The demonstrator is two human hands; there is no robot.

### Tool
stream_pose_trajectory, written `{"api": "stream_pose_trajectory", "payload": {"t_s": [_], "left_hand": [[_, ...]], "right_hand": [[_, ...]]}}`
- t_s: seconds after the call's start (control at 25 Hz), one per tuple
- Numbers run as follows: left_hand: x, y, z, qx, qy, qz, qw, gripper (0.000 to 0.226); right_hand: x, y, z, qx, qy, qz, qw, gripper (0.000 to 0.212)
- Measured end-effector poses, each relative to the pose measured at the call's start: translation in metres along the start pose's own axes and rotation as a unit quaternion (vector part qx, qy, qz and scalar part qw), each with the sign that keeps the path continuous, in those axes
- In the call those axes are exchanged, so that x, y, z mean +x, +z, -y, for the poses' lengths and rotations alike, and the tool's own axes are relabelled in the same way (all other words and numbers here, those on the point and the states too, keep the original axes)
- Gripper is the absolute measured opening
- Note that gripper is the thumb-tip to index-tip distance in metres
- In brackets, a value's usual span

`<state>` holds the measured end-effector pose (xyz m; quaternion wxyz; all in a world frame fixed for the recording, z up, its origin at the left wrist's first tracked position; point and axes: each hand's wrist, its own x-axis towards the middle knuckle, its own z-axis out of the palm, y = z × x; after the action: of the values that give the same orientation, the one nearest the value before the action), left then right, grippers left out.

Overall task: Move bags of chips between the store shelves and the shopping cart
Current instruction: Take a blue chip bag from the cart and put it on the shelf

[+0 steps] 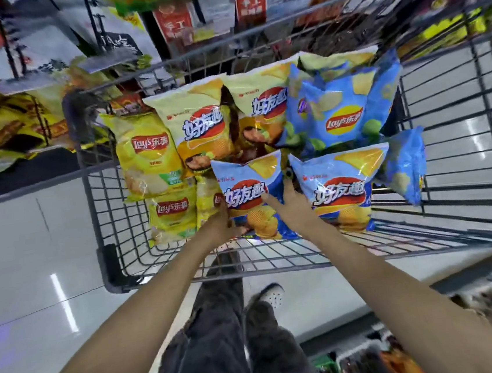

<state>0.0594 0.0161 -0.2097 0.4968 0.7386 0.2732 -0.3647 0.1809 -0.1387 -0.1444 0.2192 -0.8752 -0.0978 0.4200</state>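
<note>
A grey wire shopping cart point(458, 139) holds several bags of chips. Nearest me in the middle stands a blue bag with a red logo point(250, 196). My left hand point(221, 224) grips its lower left edge. My right hand point(292, 207) holds its right edge, thumb on the front and fingers reaching behind. A second blue bag of the same kind point(339, 190) leans just to the right. Yellow Lay's bags point(148, 154) lie at the cart's left, two pale yellow bags point(201, 121) stand at the back, and blue Lay's bags point(340, 109) are at the back right.
Store shelves with snack packets run along the left point(5, 129) and beyond the cart point(179, 23). More packets sit on a low shelf at the bottom right point(378, 360). My legs and a white shoe point(269, 294) are on the glossy floor behind the cart.
</note>
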Motion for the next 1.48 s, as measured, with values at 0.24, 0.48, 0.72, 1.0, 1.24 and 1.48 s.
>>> {"api": "stream_pose_trajectory", "payload": {"t_s": [0.24, 0.48, 0.72, 1.0, 1.24, 1.48], "left_hand": [[-0.006, 0.01, 0.016, -0.075, 0.031, 0.06, 0.995, 0.082], [-0.045, -0.016, 0.014, -0.094, 0.065, -0.031, 0.993, 0.085], [-0.098, -0.045, -0.044, -0.094, 0.146, -0.134, 0.976, 0.087], [-0.161, -0.003, -0.174, -0.082, 0.309, -0.206, 0.925, 0.062], [-0.193, 0.105, -0.256, -0.078, 0.38, -0.11, 0.915, 0.048], [-0.197, 0.21, -0.354, -0.017, 0.444, 0.008, 0.896, 0.051]], "right_hand": [[0.006, 0.018, 0.001, 0.038, -0.011, -0.036, 0.999, 0.059], [-0.016, 0.002, 0.03, 0.06, -0.088, -0.055, 0.993, 0.043], [-0.065, -0.064, 0.063, 0.14, -0.139, -0.107, 0.974, 0.072], [-0.162, -0.173, 0.015, 0.282, -0.193, -0.223, 0.913, 0.017], [-0.253, -0.218, -0.103, 0.406, -0.134, -0.35, 0.833, 0.026], [-0.335, -0.259, -0.222, 0.434, -0.081, -0.487, 0.754, 0.033]]}}
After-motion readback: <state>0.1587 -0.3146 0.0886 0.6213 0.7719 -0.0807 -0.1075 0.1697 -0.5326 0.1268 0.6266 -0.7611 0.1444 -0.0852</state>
